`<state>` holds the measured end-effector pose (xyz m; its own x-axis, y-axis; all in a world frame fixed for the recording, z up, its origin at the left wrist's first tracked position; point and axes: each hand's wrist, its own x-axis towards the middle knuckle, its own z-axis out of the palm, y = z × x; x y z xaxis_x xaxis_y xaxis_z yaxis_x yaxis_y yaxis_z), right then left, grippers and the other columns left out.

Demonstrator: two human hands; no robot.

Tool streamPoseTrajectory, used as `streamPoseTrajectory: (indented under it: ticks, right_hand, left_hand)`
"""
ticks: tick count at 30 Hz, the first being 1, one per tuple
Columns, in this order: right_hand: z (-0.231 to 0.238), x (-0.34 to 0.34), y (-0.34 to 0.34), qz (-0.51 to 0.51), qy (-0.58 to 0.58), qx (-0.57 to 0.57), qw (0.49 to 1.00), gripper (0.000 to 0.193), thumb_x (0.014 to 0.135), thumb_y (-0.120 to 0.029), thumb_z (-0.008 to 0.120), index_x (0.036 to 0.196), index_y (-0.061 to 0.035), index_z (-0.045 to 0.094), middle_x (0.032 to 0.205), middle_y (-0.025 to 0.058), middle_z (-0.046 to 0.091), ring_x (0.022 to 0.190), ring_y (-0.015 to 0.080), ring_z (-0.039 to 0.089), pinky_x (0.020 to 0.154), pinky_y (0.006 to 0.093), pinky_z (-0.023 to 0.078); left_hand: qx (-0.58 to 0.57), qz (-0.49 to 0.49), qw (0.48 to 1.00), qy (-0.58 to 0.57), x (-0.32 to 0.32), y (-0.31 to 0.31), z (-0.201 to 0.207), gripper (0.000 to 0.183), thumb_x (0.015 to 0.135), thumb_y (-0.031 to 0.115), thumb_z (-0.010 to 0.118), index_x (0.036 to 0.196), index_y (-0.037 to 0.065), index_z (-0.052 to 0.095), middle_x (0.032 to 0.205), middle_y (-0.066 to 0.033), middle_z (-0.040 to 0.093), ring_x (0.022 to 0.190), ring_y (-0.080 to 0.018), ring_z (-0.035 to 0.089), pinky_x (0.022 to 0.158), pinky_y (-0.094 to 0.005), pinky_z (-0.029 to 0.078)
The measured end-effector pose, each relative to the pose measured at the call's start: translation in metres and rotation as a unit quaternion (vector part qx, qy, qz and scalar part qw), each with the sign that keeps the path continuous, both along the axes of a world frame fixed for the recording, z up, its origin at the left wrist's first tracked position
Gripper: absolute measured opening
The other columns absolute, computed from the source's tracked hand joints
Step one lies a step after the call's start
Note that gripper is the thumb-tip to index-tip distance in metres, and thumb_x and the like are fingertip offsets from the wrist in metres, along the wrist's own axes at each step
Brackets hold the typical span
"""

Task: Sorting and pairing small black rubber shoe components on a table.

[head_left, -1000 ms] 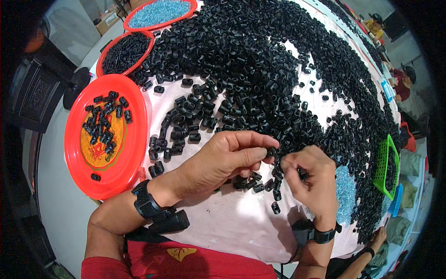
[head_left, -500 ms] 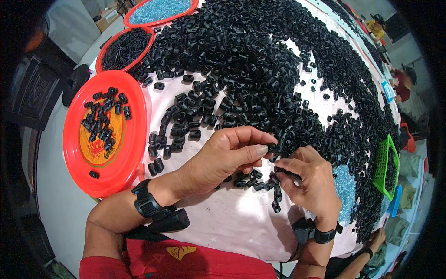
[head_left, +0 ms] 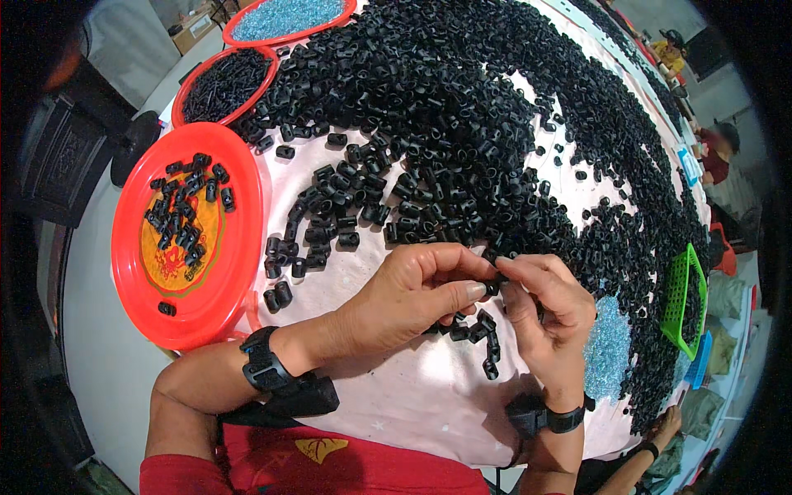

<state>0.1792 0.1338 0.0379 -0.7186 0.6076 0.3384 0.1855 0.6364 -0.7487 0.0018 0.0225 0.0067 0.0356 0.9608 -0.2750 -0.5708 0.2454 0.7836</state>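
Observation:
My left hand [head_left: 421,289] pinches a small black plastic cord-lock piece [head_left: 492,289] between thumb and forefinger. Against that piece, the curled fingertips of my right hand [head_left: 546,309] meet it from the other side. Whatever my right fingers hold is too small and covered to make out. Under and between my hands, several loose black pieces [head_left: 491,346] lie on the pale pink cloth [head_left: 388,404]. Just beyond my fingers begins a large heap of the same short, hollow black pieces [head_left: 462,140].
At left stands a red oval tray [head_left: 132,272] with black pieces in it. Farther back are a red dish [head_left: 268,62] of thin black parts and a red dish [head_left: 346,10] of bluish bits. A bluish pile [head_left: 606,351] and green basket [head_left: 678,297] lie right, near another person's arm [head_left: 660,433].
My right hand has come up and left, so its fingertips now meet my left hand's at the piece. My left hand has dropped slightly nearer to me.

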Motion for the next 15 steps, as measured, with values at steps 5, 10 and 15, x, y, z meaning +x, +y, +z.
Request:
streamPoseTrajectory:
  ticks: [5, 10, 15]
  right_hand:
    - [0.006, 0.000, 0.000, 0.002, -0.035, 0.036, 0.999, 0.022, 0.085, 0.005, 0.071, 0.105, -0.0011, 0.076, 0.091, 0.0116, 0.074, 0.074, 0.0149, 0.068, 0.061, 0.0241, 0.052]
    - [-0.008, 0.004, -0.008, -0.068, 0.031, -0.115, 0.991, 0.018, 0.085, 0.002, 0.075, 0.103, -0.0010, 0.076, 0.084, 0.0061, 0.071, 0.071, 0.0090, 0.064, 0.060, 0.0220, 0.050]
    - [-0.006, 0.000, -0.007, -0.057, 0.024, -0.098, 0.993, 0.018, 0.083, 0.001, 0.078, 0.101, -0.0007, 0.077, 0.084, 0.0055, 0.071, 0.069, 0.0086, 0.063, 0.059, 0.0217, 0.049]
  left_hand:
    - [0.002, 0.006, 1.000, 0.006, 0.000, 0.000, -0.001, 0.025, 0.101, 0.012, 0.066, 0.124, 0.003, 0.066, 0.096, 0.0015, 0.068, 0.083, -0.0029, 0.061, 0.071, -0.0183, 0.050]
    - [0.018, 0.009, 1.000, -0.001, -0.002, 0.001, -0.001, 0.024, 0.101, 0.012, 0.066, 0.123, 0.003, 0.067, 0.095, 0.0014, 0.068, 0.083, -0.0027, 0.061, 0.071, -0.0178, 0.049]
    - [0.021, 0.033, 0.999, 0.011, 0.004, 0.001, -0.001, 0.024, 0.100, 0.010, 0.068, 0.123, 0.003, 0.067, 0.100, 0.0020, 0.068, 0.086, -0.0030, 0.062, 0.075, -0.0193, 0.051]
